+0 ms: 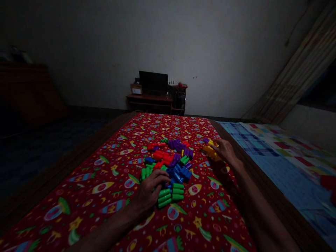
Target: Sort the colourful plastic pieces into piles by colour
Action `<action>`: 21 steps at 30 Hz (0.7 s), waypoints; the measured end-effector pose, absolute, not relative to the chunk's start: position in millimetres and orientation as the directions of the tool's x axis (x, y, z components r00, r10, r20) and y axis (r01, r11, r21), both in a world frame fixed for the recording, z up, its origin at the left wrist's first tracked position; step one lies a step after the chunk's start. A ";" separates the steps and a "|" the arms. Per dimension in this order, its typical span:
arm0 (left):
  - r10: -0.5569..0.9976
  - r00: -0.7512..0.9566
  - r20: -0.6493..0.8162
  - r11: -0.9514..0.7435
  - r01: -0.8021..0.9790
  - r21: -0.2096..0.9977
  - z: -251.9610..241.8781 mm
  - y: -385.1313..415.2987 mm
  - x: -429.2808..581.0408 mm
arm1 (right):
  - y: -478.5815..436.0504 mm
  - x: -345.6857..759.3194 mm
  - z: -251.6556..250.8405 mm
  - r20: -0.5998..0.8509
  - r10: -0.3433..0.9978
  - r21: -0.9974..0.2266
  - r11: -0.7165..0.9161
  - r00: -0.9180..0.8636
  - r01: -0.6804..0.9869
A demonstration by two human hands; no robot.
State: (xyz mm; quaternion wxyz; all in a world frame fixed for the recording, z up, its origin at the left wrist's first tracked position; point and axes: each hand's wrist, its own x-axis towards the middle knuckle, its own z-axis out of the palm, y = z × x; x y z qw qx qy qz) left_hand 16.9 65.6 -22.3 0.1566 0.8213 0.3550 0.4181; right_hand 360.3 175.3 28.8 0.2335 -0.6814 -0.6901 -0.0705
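Note:
Plastic toy blocks lie in a loose pile on a red patterned cloth [110, 189]. My left hand [151, 187] rests at the near left of the pile, fingers stretched over the blue blocks [179, 174] and beside the green blocks [177, 191]; it grips nothing that I can see. Farther right, my right hand [224, 149] has its fingers bent round a yellow block, over the small group of yellow blocks [210, 153]. Part of that block is hidden by the fingers. Red blocks [162, 157] and purple blocks [177, 145] make up the pile's middle and far side.
Blue and checked bedding [249, 150] spreads on the right. Past the cloth's far end stands a low desk [149, 98] with a dark monitor [153, 83] against the wall. A curtain [288, 77] hangs at the right, and a wooden cabinet [28, 91] stands left.

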 end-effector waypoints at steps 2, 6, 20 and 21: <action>0.702 0.407 0.584 -0.711 0.445 0.545 -21.6 65.2 16.8 | 175.5 360.8 30.2 0.402 0.915 -0.229 0.089 0.011 0.969; 0.784 0.318 0.533 -0.620 0.436 0.652 -21.7 64.5 18.3 | 165.8 332.9 40.1 0.373 0.903 -0.279 0.328 -0.214 0.902; 0.871 0.188 0.454 -0.486 0.471 0.736 -21.3 70.8 15.9 | 126.2 254.9 47.9 0.267 0.662 -0.213 0.749 -0.700 0.627; 0.873 0.183 0.453 -0.482 0.470 0.739 -21.0 70.4 16.1 | 136.5 269.1 45.5 0.299 0.712 -0.208 0.698 -0.635 0.685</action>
